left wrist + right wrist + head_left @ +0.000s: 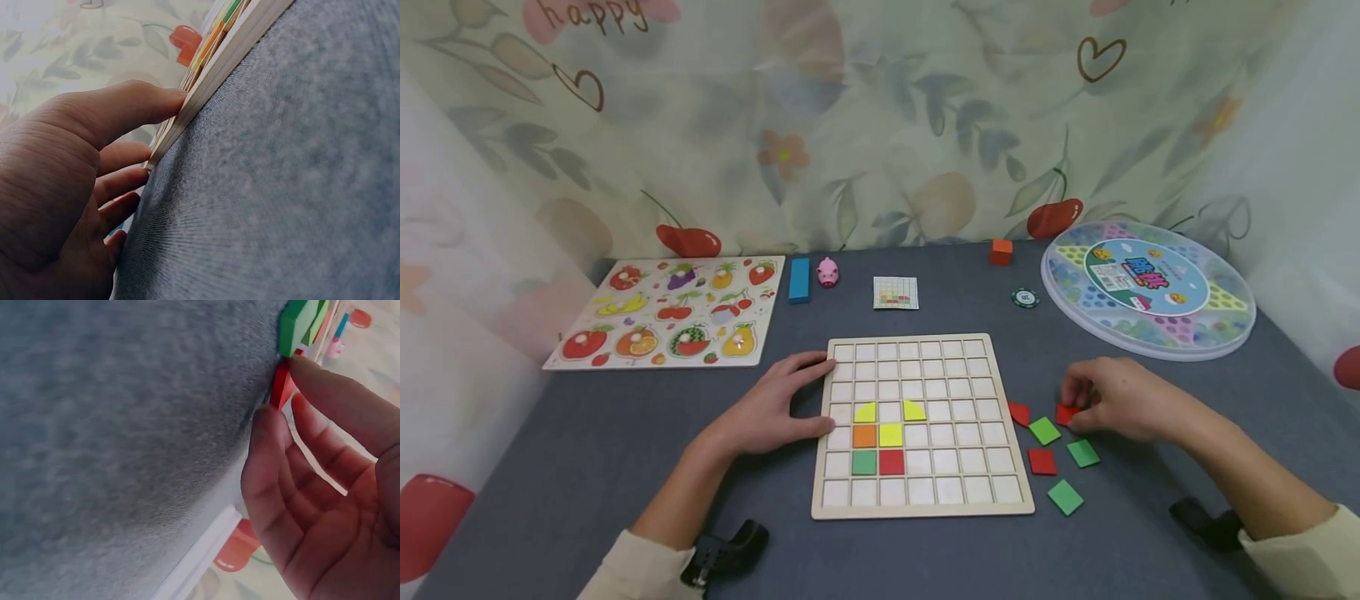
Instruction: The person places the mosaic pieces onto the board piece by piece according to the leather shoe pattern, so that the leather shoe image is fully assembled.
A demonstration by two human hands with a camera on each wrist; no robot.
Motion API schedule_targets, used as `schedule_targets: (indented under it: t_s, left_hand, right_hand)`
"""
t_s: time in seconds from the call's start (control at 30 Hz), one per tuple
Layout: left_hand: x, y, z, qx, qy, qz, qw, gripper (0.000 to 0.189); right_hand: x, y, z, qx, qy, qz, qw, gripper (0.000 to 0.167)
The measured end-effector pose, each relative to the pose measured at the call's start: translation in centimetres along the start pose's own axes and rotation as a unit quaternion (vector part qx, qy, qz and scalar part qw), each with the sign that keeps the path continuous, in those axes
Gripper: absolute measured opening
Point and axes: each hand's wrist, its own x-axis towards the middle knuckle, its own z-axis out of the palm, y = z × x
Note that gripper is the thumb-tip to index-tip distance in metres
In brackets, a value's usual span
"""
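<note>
A wooden grid board (922, 492) lies in the middle, with yellow, orange, green and red pieces in several of its cells. My left hand (767, 408) rests against the board's left edge; in the left wrist view, the thumb (140, 106) touches the rim and the fingers are fairly straight. To the board's right, my right hand (1123, 400) pinches a red tile (281, 384) between thumb and fingers, low at the table. Loose tiles lie around it: a green tile (1083, 453), a lighter green tile (1044, 431) and another red tile (1042, 462).
Behind the board lies a small pattern card (895, 293). A fruit puzzle (670, 312), blue block (799, 280) and pink pig figure (827, 272) sit back left. An orange cube (1001, 252), a chip (1025, 297) and a round game board (1150, 287) are back right.
</note>
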Motion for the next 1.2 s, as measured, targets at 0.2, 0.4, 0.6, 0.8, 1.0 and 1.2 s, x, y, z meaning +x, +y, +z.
schedule_targets:
  t_s: [0.2, 0.4, 0.6, 0.8, 1.0, 1.2]
  left_hand:
    - [-0.1, 0.0, 0.0, -0.006, -0.001, 0.003, 1.0000, 0.082]
    - [0.0, 0.0, -0.1, -0.005, 0.000, 0.006, 1.0000, 0.082]
    - [0.0, 0.0, -0.1, -0.005, 0.000, 0.004, 1.0000, 0.082]
    - [-0.1, 0.0, 0.0, -0.005, -0.001, -0.001, 1.0000, 0.082]
    - [0.0, 0.1, -0.1, -0.008, -0.001, -0.002, 1.0000, 0.082]
    - [0.0, -0.2, 0.0, -0.005, 0.005, 0.013, 0.9999, 0.082]
  right_hand:
    - [0.4, -0.1, -0.6, 0.086, -0.022, 0.013, 0.9960, 0.021]
    - [1.1, -0.8, -1.4, 0.155, -0.036, 0.005, 0.9873, 0.025]
    - [2.5, -4.3, -1.4, 0.186, -0.054, -0.021, 0.9809, 0.028]
    - [4.1, -8.0, -0.2, 0.192, -0.077, -0.063, 0.9763, 0.018]
    - [5.4, -10.7, 1.0, 0.184, -0.098, -0.078, 0.9750, 0.013]
    - [6.1, -12.7, 2.7, 0.183, -0.118, -0.079, 0.9727, 0.013]
